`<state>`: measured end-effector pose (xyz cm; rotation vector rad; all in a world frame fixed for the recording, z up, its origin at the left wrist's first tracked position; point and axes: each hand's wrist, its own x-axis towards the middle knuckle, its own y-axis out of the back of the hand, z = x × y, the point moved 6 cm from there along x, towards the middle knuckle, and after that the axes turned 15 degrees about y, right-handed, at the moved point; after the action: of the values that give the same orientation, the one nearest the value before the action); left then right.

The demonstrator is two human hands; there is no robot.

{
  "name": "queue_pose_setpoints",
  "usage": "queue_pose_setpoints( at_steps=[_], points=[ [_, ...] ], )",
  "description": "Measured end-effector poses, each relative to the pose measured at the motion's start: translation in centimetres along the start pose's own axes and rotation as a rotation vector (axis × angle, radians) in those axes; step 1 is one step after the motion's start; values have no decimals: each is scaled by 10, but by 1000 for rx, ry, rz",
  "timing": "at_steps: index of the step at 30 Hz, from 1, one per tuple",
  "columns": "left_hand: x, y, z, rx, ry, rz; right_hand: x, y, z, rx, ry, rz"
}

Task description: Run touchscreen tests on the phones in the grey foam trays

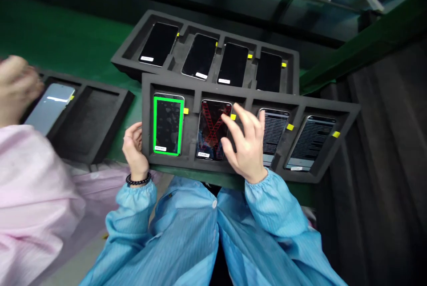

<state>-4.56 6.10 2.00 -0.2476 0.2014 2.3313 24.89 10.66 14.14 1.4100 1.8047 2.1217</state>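
Observation:
A black foam tray (167,80) in front of me holds several phones, each with a yellow tab beside it. My left hand (135,150) has curled fingers at the tray's left edge, partly hidden behind it. Closest to that hand is a phone with a bright green frame on its screen (168,126). Over the second phone (211,132), which shows a red crossed grid, my right hand (247,139) is spread, with a fingertip at the screen. It partly covers the third phone (276,132). That one and the fourth phone (312,141) show lines of text.
Behind stands another black foam tray (131,46) with several dark-screened phones. At left, a co-worker's hand (16,88) and pink sleeve (30,188) are beside a third tray (113,121) holding a phone (51,106). A green rail (360,41) runs at the right.

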Motion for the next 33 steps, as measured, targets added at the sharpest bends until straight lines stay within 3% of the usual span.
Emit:
queue_pose_setpoints(
  at_steps=[5, 8, 21, 30, 33],
  points=[
    [0, -3, 2, -9, -1, -26, 9, -38, -63, 168, 299, -120],
    [-1, -5, 3, -50, 11, -68, 14, -49, -81, 206, 391, -156],
    [-2, -6, 5, -33, 32, -123, 15, -63, -80, 287, 474, -263],
    [-1, -6, 4, -70, 58, -121, 16, -47, -72, 233, 469, -144],
    [-1, -4, 1, -60, 59, -109, 14, -32, -57, 194, 424, -80]
  ],
)
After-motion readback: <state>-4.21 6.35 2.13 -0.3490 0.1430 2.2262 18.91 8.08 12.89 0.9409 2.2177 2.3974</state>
